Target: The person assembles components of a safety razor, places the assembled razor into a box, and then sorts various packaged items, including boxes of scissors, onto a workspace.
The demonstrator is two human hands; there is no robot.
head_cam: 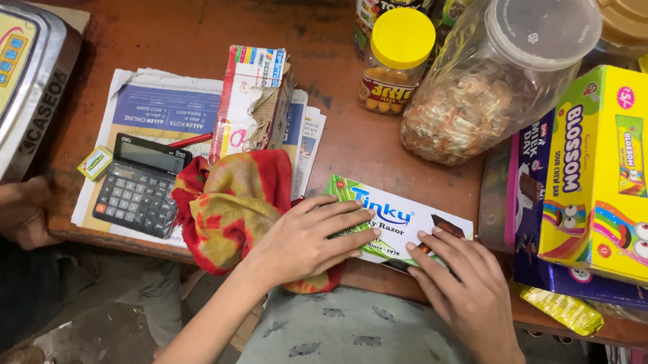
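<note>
The left hand (pixel 308 241) lies flat, palm down, fingers spread and stretched out over the left end of a flat white and green card pack (pixel 402 223) at the near edge of the wooden counter (pixel 200 24). The right hand (pixel 464 277) lies flat as well, its fingertips pressing on the pack's right end; neither hand grips anything, both simply rest open on the pack. The pack sits slightly tilted, its near edge right at the counter's rim.

Under the left wrist and just left of the pack lies a crumpled red and yellow cloth (pixel 230 203), spilling over the counter edge. Touching the cloth on its left is a dark desk calculator (pixel 139 185), resting on a spread of folded newspapers (pixel 160 106), with a small yellow-green box (pixel 95 162) just beside it. A torn cardboard carton (pixel 251 99) stands on the papers behind the cloth, and a red pen (pixel 191 140) peeks out between carton and calculator.

At the far left is a metal weighing scale (pixel 15 81), and below it another person's hand (pixel 13 212) rests at the counter's edge.

Behind the pack stand a small jar with a yellow lid (pixel 396 58) and a large clear plastic jar (pixel 492 80), tilted and filled with wrapped sweets. To the right, well clear of the right hand, sit a yellow candy display box (pixel 616 173) atop a purple box (pixel 531 184), with a yellow wrapped packet (pixel 562 309) at the counter's near edge
</note>
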